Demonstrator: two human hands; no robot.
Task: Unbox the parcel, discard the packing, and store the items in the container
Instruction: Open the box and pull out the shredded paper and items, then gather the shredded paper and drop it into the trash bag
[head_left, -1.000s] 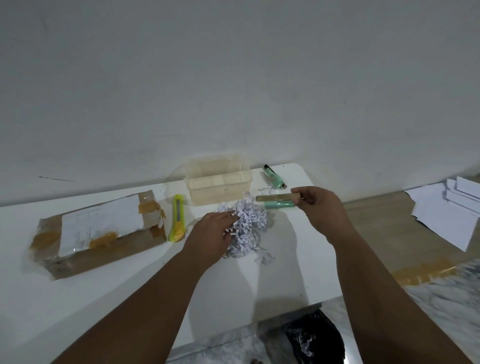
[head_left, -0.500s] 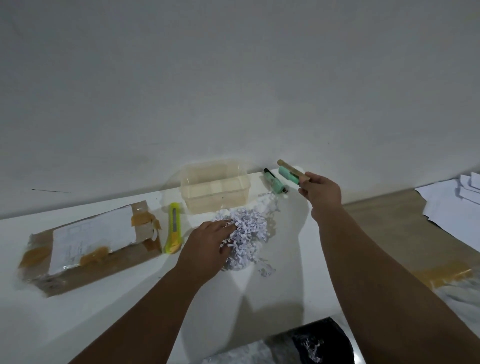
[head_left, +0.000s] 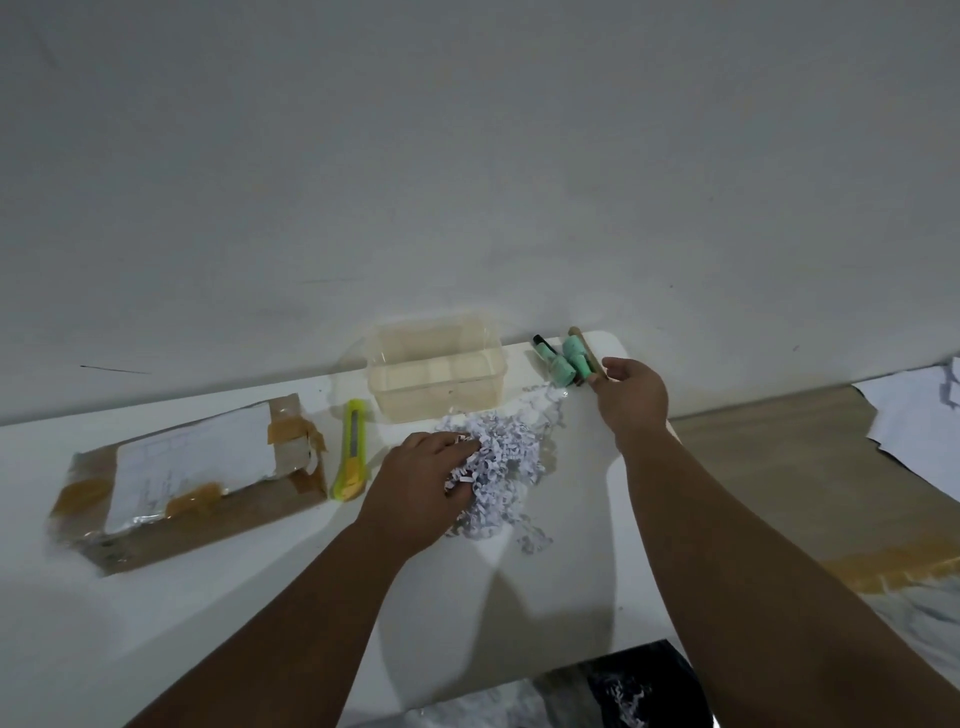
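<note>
left hand (head_left: 421, 486) clutching crinkly shredded paper (head_left: 501, 467) | right hand (head_left: 631, 397) loose beside mint tubes (head_left: 571, 358)

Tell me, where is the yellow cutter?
In the head view, the yellow cutter lies on the white table, between the brown parcel to its left and the left hand, just in front of the clear container.

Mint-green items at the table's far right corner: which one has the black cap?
The left-hand mint-green item, nearest the clear container; a black cap shows at its far end. The other mint-green item lies against a tan stick by the right hand.
</note>
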